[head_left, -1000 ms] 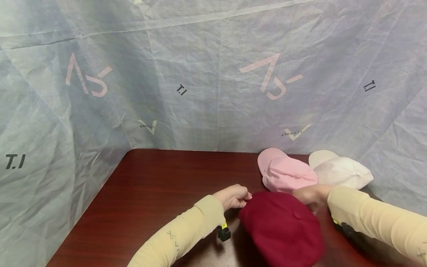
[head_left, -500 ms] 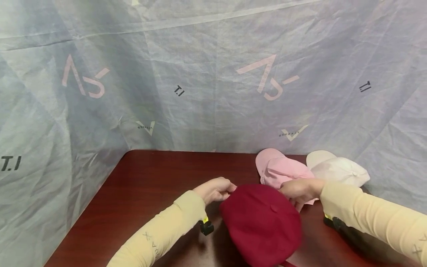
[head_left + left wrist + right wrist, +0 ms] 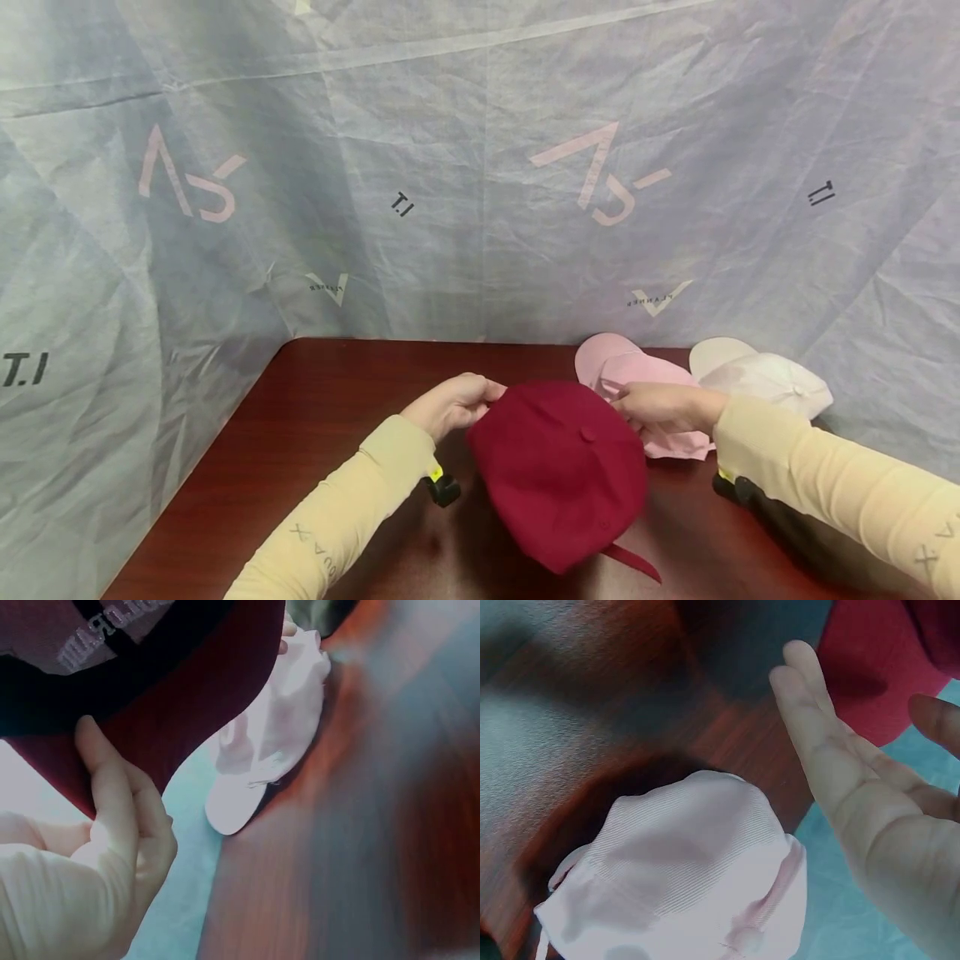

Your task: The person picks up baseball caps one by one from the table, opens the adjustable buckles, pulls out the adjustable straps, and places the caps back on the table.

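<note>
A dark red baseball cap is held up over the table, its crown toward me and a loose strap hanging at its lower right. My left hand pinches the brim at the cap's left side; in the left wrist view the thumb and fingers lie on either face of the brim. Beside the cap's right edge is my right hand. In the right wrist view its fingers are fairly straight, the thumb stands apart, and red fabric shows between them. Firm contact there cannot be told.
A pink cap lies behind my right hand, partly covered by it. To its right a white cap rests near the back edge. The dark red-brown table meets a grey printed cloth behind.
Both hands and the red cap have moved left and farther away from me, and the cap has risen in view. Its strap and more of the pink cap have come into sight.
</note>
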Motion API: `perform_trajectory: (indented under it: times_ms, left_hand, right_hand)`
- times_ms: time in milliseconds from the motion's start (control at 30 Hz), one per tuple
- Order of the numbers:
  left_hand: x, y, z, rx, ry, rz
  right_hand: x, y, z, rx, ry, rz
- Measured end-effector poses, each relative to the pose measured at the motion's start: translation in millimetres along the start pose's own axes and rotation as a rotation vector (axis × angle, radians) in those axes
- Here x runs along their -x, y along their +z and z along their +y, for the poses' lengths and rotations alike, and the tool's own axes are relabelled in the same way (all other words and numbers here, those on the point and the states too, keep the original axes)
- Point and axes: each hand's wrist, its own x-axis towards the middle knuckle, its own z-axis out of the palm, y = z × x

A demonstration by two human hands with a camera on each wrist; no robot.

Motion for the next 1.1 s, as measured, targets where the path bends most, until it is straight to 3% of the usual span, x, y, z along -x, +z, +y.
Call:
perform_trajectory:
  times_ms: [167,367,600,933,1100]
  left_hand:
    - [4.2,-8.1,8.8,0.037,0.021,0.014]
    - [8.6,-16.3,18.6,0.104,0.059,0.021]
    - [12.4,-20.3,28.3,0.192,0.074,0.029]
    - [14.4,-25.2,38.5,0.219,0.078,0.002]
    - [17.9,-28.6,44.0,0.265,0.087,-0.011]
  right_hand:
    - [-4.5,-5.4,-3.5,0.068,-0.086,0.050]
    - [-10.3,-7.9,-4.4,-0.051,-0.154,0.082]
    - [-16.8,-10.5,-5.8,-0.017,-0.202,0.203]
    - [-23.9,-8.6,1.7,-0.290,-0.206,0.204]
    - [-26.8,-4.1,3.2,-0.455,-0.269,0.173]
